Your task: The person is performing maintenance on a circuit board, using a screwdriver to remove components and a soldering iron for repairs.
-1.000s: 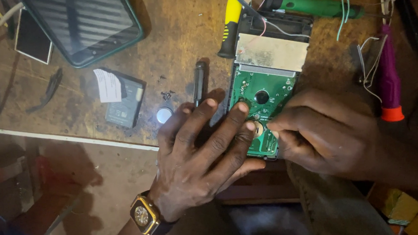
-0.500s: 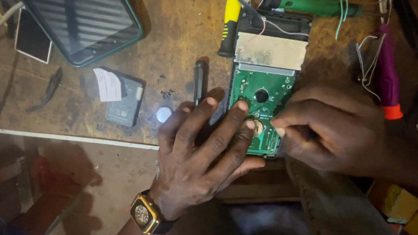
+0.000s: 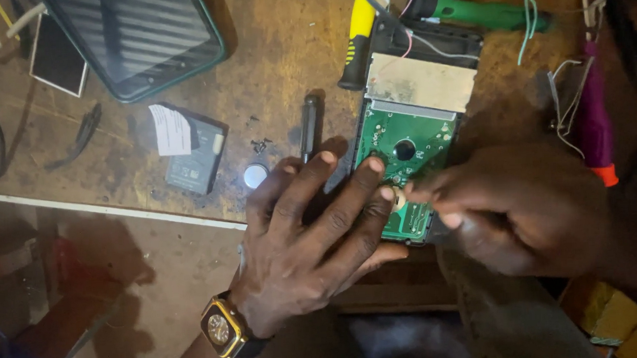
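one green rectangular circuit board (image 3: 403, 153) with a round dark hole near its middle lies flat on the worn brown wooden bench (image 3: 283, 50), set in one black casing (image 3: 427, 39) whose upper part carries one pale grey metal plate (image 3: 419, 83). the left hand (image 3: 314, 237) lies palm down with all fingers spread and extended, released rather than clenched; its fingertips (image 3: 374, 165) press on the lower left part of the board, and one gold square wristwatch (image 3: 221, 329) sits on its wrist. the right hand (image 3: 516, 208) comes in from the right, blurred, with its fingers drawn together in a pinch at the board's lower right edge, just beside the left fingertips; whether it grasps anything cannot be told. one dark slim screwdriver (image 3: 308, 125) lies upright on the bench just left of the board, touching the left index finger. one small round silver button cell (image 3: 255, 176) lies near the left hand, with a few tiny dark screws (image 3: 261, 144) just above it. one dark flat battery pack with a white paper label (image 3: 190, 146) lies further left. one dark green-rimmed tablet (image 3: 133, 36) lies at the upper left. one yellow-and-black tool handle (image 3: 357, 42), one green tool handle (image 3: 491, 14) and one purple tool with an orange tip (image 3: 595, 124) lie around the casing.
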